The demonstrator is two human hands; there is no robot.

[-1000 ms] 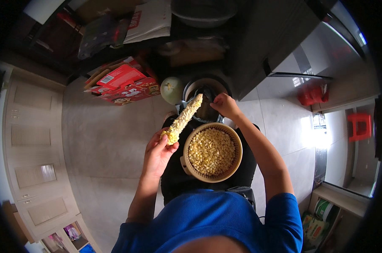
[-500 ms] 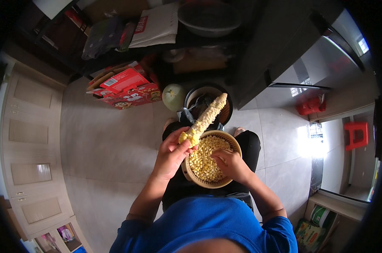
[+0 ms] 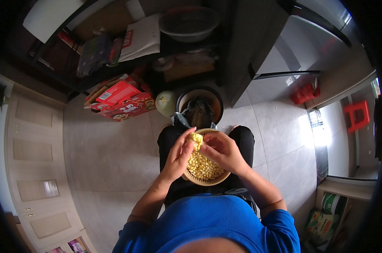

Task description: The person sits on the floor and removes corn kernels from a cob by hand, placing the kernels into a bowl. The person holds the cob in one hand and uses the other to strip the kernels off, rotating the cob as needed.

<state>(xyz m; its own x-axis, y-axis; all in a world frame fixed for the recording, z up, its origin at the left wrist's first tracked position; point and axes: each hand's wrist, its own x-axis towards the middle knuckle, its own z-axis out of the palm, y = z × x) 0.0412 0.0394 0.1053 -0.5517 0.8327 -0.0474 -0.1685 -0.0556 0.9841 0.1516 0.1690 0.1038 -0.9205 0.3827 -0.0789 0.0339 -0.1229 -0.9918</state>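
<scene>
Above a round tan basket on my lap, I hold a corn cob pointed so that mostly its yellow kernel-covered end shows. My left hand is closed round the cob's left side. On the other side my right hand presses its fingers against it, thumb close to the kernels. The cob's far part is hidden behind the end and my fingers. Loose yellow corn kernels fill the bottom of the basket.
Beyond my knees stands a round bin with a black bag, beside a pale green melon. A red cardboard box lies further left, under a dark shelf holding a basin. To the right are a grey fridge and a red stool.
The cob has swung from slanting up and away, with its stripped length showing, to nearly end-on. My right hand has risen from the kernels in the basket to the cob.
</scene>
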